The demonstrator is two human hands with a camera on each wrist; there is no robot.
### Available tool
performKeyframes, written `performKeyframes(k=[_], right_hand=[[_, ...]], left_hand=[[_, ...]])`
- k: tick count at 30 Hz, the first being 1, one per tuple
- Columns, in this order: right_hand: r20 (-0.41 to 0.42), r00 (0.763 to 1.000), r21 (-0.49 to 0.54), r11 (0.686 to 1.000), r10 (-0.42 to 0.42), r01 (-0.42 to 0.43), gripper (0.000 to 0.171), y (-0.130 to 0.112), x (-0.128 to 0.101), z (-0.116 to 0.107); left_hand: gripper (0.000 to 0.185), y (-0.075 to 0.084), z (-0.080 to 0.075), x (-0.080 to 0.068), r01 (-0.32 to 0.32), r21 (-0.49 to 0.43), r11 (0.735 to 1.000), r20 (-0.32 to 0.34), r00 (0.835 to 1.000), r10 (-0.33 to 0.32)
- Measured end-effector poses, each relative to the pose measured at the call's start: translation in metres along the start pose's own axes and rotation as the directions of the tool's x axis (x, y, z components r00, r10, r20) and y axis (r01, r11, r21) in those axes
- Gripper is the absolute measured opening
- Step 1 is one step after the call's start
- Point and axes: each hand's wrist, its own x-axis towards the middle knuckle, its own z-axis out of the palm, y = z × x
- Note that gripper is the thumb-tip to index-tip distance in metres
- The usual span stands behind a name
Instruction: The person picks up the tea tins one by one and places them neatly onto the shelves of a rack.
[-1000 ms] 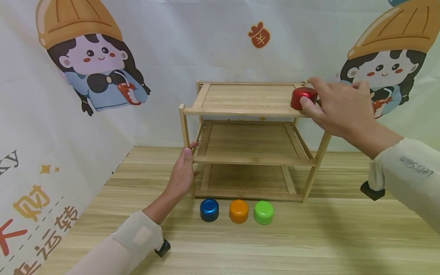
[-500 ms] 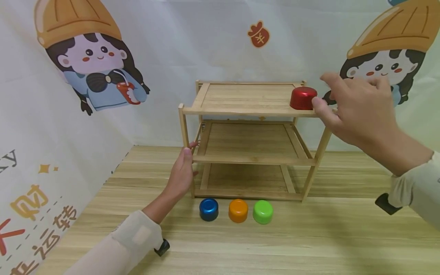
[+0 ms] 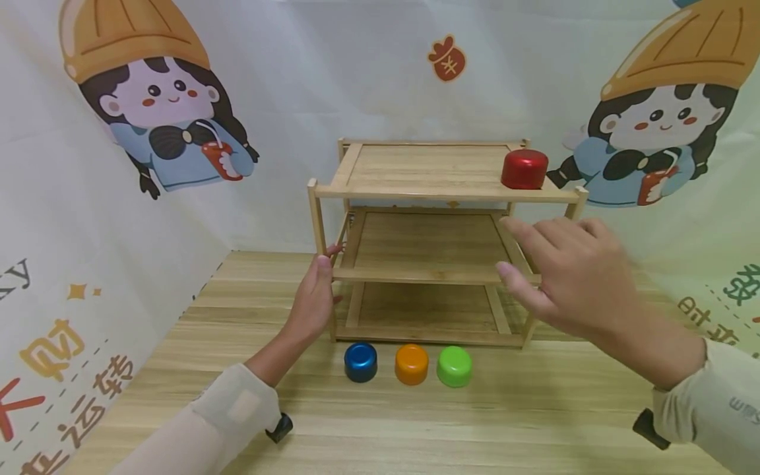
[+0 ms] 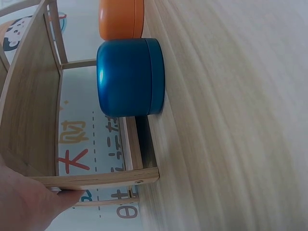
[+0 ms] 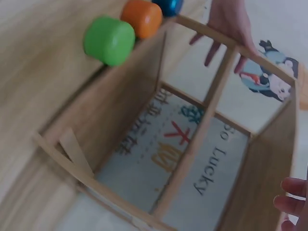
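A wooden three-tier shelf [image 3: 439,277] stands on the floor-like wood surface. My left hand [image 3: 313,297] grips its left front post, thumb in front and fingers behind. The right hand [image 3: 572,274] hovers before the shelf's right side, thumb and forefinger apart, with nothing between them. On the right end of the top tier sits a red metallic canister [image 3: 524,169]. Blue [image 3: 360,362], orange [image 3: 411,364] and green [image 3: 454,366] canisters line up in front of the bottom tier. The left wrist view shows the blue canister [image 4: 127,77] close by.
A pale printed cloth [image 3: 368,72] with cartoon figures hangs behind the shelf and along the left side. Wood-grain surface [image 3: 415,429] stretches in front of the canisters.
The right hand has let go of the red canister, drawn off to the right, then come down and left. The red canister stays on the top tier; my left hand keeps its place.
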Motion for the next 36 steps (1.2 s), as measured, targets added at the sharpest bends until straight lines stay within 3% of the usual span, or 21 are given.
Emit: performKeyframes(k=[11, 21, 36], right_hand=[[0.117, 0.992, 0.022, 0.998, -0.055, 0.053, 0.064, -0.026, -0.044, 0.036], [0.153, 0.981, -0.020, 0.992, -0.118, 0.122, 0.067, -0.039, -0.078, 0.064], [0.204, 0.969, 0.039, 0.990, -0.142, 0.137, 0.065, -0.054, -0.110, 0.094]], left_hand=[[0.069, 0.000, -0.001, 0.000, -0.004, -0.014, 1.000, 0.000, 1.000, 0.004], [0.067, -0.001, 0.000, 0.000, -0.011, -0.015, 1.000, -0.006, 1.000, 0.011], [0.066, 0.000, 0.001, 0.000, -0.022, -0.022, 1.000, -0.002, 1.000, 0.022]])
